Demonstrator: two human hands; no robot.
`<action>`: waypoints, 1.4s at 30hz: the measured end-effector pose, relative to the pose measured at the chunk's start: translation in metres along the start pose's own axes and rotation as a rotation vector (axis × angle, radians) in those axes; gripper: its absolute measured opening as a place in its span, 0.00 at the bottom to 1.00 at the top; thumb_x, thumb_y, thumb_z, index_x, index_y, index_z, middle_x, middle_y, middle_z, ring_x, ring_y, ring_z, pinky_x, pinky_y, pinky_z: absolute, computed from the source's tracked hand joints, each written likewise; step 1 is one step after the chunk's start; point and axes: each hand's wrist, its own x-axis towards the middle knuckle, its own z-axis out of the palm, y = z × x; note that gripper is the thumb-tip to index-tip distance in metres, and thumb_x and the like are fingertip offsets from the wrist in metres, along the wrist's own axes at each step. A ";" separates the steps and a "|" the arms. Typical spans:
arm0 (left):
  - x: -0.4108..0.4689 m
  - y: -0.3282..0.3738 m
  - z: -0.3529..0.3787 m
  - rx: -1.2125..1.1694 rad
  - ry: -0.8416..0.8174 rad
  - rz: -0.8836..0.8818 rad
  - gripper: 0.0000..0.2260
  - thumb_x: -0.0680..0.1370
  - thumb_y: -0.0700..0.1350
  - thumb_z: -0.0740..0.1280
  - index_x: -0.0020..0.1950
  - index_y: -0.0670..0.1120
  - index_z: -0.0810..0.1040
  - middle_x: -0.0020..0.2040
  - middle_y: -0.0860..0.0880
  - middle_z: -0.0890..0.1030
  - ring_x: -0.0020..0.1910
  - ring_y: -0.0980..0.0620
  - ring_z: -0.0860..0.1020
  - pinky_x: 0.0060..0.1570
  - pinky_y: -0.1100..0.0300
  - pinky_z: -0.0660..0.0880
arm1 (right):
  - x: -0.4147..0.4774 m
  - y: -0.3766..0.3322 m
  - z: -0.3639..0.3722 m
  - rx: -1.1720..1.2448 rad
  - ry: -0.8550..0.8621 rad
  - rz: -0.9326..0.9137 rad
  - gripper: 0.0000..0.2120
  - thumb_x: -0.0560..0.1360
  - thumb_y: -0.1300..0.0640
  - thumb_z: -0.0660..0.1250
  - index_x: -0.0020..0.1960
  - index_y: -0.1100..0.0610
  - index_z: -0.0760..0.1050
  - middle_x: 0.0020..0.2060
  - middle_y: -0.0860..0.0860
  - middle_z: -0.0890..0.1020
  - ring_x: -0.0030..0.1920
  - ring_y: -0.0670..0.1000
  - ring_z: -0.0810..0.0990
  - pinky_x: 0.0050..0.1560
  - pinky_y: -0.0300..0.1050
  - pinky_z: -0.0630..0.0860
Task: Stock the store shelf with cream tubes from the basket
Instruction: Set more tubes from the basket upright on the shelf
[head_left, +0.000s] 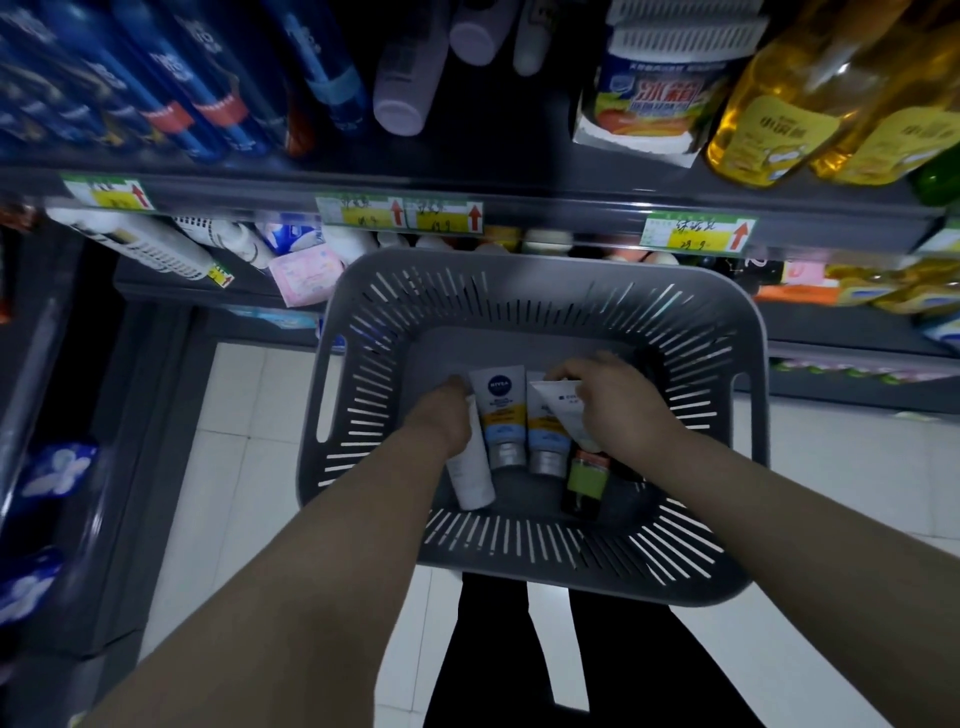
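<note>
Dim aisle, shelf (561, 213) ahead. In the grey basket (524, 262), left hand (441, 418) wraps a white tube (470, 475); right hand (621, 410) pinches a second tube (563, 410). Lift straight, clear of the Nivea tubes (500, 415).

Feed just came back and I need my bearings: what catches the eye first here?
A grey slotted basket fills the centre, both hands inside it. The left hand grips a plain white tube; the right hand pinches a printed white tube, with two blue-and-yellow tubes between. Yellow bottles glow upper right.
</note>
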 end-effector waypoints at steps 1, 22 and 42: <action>-0.003 0.000 -0.004 0.022 0.000 0.010 0.21 0.79 0.39 0.64 0.71 0.38 0.66 0.69 0.39 0.70 0.68 0.42 0.71 0.63 0.56 0.68 | -0.001 0.000 0.000 -0.007 0.000 0.002 0.18 0.76 0.67 0.61 0.63 0.56 0.75 0.57 0.57 0.75 0.58 0.57 0.74 0.54 0.46 0.72; -0.120 0.039 -0.131 0.280 0.547 0.585 0.07 0.78 0.39 0.60 0.50 0.44 0.78 0.48 0.42 0.82 0.49 0.41 0.79 0.46 0.51 0.77 | -0.085 -0.075 -0.068 -0.142 0.492 0.034 0.16 0.75 0.65 0.62 0.56 0.50 0.79 0.53 0.54 0.80 0.58 0.59 0.74 0.54 0.50 0.73; -0.282 0.202 -0.345 0.298 1.153 0.822 0.11 0.76 0.36 0.58 0.49 0.45 0.79 0.48 0.45 0.81 0.48 0.42 0.78 0.42 0.53 0.72 | -0.148 -0.172 -0.279 -0.204 1.050 -0.030 0.18 0.76 0.64 0.59 0.57 0.46 0.77 0.53 0.48 0.80 0.60 0.55 0.71 0.49 0.49 0.64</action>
